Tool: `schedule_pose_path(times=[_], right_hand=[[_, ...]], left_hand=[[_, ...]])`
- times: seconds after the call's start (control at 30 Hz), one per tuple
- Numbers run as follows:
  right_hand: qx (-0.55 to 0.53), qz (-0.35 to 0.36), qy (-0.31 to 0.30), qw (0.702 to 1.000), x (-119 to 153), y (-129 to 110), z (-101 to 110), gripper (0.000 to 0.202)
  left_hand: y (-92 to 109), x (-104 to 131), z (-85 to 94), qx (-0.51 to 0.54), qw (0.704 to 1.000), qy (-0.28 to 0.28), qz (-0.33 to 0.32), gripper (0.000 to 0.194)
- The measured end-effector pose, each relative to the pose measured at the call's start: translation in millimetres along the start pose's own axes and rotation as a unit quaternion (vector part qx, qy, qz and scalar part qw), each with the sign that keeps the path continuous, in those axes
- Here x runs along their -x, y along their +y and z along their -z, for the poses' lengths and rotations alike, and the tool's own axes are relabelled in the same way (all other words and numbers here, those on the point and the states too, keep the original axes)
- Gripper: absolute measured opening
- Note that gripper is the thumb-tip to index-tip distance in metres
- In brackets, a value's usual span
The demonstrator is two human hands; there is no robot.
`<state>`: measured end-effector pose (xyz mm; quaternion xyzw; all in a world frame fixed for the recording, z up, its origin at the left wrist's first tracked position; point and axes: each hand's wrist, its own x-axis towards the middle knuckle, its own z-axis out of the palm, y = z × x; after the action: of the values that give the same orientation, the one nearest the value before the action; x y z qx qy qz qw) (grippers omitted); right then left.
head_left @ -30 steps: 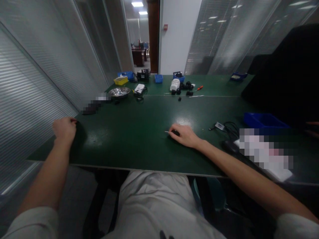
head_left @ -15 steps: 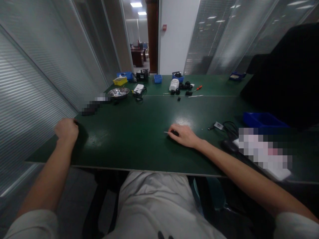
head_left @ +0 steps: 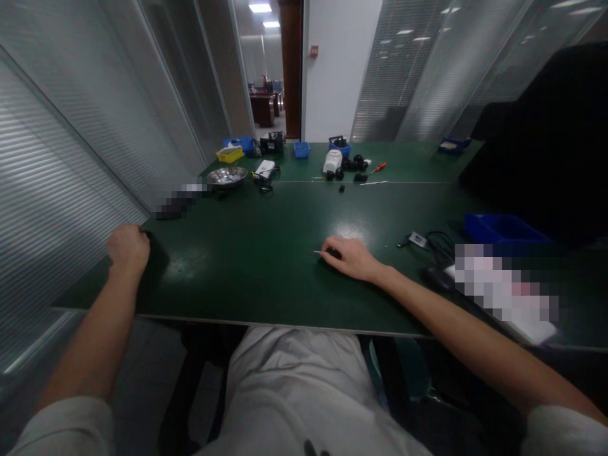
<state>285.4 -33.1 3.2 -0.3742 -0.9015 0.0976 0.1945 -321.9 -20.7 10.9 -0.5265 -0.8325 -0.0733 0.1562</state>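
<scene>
Pinching a thin light rod (head_left: 316, 252), the right hand (head_left: 350, 258) rests on the green table (head_left: 247, 253); the left hand (head_left: 129, 247) is curled

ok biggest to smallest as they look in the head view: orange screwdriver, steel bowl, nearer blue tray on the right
1. blue tray, though it is also nearest the camera
2. steel bowl
3. orange screwdriver

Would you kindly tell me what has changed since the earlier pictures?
The left hand has shifted slightly to the right, and another person's hand has left view at the far right. The right hand stays put, still holding the thin-tipped object.
</scene>
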Motion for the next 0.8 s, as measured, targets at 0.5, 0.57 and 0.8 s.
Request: schedule_pose_path(times=[0.5, 0.57, 0.8], right_hand=[[0.011, -0.006, 0.015, 1.0, 2.9, -4.7, -1.8, 0.02], [0.021, -0.006, 0.017, 1.0, 3.3, -6.7, -1.9, 0.021], [0.038, -0.001, 0.018, 0.999, 2.5, -8.0, -3.3, 0.019]], left_hand=[[181.6, 60.8, 28.2, 0.301, 0.853, -0.082, -0.419, 0.03], [229.6, 89.5, 36.7, 0.363, 0.785, -0.106, -0.49, 0.032], [311.8, 145.1, 44.2, 0.52, 0.659, -0.178, -0.513, 0.053]])
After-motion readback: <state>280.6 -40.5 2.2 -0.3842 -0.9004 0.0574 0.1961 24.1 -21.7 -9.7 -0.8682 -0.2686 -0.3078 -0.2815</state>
